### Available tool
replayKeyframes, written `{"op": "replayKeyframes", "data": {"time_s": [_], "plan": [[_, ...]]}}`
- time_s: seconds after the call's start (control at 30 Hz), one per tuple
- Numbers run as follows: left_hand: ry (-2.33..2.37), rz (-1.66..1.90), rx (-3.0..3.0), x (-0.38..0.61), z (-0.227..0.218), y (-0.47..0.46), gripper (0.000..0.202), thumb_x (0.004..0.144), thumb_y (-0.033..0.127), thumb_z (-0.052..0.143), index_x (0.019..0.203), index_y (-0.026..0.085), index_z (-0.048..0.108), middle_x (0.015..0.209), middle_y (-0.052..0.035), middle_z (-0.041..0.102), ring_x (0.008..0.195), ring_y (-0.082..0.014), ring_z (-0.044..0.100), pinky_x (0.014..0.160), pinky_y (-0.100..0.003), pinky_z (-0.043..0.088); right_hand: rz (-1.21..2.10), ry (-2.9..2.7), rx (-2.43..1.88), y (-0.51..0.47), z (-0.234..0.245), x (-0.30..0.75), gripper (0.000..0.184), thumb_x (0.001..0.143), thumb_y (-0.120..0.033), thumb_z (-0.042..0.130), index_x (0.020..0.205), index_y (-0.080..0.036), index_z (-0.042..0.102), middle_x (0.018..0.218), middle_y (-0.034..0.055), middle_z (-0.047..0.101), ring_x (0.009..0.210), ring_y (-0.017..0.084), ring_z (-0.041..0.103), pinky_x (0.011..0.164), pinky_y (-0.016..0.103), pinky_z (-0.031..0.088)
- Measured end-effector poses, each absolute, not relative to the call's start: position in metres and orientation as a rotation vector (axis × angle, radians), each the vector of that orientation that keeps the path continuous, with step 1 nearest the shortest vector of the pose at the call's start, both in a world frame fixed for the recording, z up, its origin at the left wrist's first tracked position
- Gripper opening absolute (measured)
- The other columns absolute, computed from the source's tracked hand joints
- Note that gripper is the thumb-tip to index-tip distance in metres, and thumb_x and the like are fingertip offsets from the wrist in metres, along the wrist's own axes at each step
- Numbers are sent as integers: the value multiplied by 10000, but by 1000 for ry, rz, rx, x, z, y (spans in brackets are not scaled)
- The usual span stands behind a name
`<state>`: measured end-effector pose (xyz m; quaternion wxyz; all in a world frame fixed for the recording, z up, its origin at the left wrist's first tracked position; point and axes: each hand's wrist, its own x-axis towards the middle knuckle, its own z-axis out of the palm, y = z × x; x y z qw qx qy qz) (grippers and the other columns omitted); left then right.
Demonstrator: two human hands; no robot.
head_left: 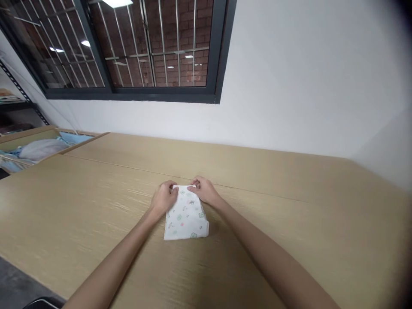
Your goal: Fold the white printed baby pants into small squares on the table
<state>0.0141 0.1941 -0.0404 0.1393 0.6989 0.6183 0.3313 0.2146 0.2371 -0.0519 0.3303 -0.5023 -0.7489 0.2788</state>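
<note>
A small white cloth garment [185, 219], folded and printed with little green and pink figures, lies on the wooden table [106, 201]. My left hand [164, 196] pinches its far left corner between thumb and fingers. At the far right corner, my right hand [203, 189] grips the cloth the same way. The garment's near edge rests flat toward me, wider than the far edge. Which kind of garment it is cannot be made out in its folded form.
A wooden bin [86, 139] with blue and white cloth in it stands at the far left. Behind the table rises a white wall [289, 86] with a dark-framed barred window [161, 95]. Shelving [16, 103] stands at the left edge.
</note>
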Motion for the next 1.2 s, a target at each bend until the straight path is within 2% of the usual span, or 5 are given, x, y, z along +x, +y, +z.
{"op": "replayKeyframes", "data": {"time_s": [0.1,0.2,0.33,0.7,1.2], "plan": [[1764,979,2190,25,-29,152,369,943,275,506,1260,109,597,1248,-179,622,1198,-301,558,1058,-490,429,565,-1961,-1278,229,-44,218,429,947,-348,571,1311,-131,502,1277,182,584,1115,255,595,955,419,488],[1627,869,2484,41,-39,90,389,984,324,455,1324,164,556,1295,-140,621,1188,-309,579,1009,-508,493,384,-2078,-1182,207,-25,217,550,1023,-432,430,1494,-164,334,1487,202,450,1363,308,449,1115,508,376],[1772,753,2910,59,-89,29,600,877,375,577,1409,107,507,1398,-239,562,1245,-453,553,900,-581,555,378,-2481,-766,162,-6,202,600,1051,-460,384,1563,-165,274,1611,171,333,1502,280,271,1200,502,269],[1840,700,2930,59,-133,18,463,855,410,620,1207,120,702,1068,-241,721,1004,-449,682,811,-639,571,605,-2871,-304,128,-36,185,557,1074,-430,375,1536,-120,387,1592,126,394,1529,198,218,1254,404,188],[1990,843,2668,74,-130,14,825,788,435,700,1507,152,410,1493,-269,465,1341,-524,452,940,-676,502,306,-2854,-627,234,-55,205,612,1066,-481,345,1597,-188,268,1655,89,234,1539,258,186,1260,502,144]]}}
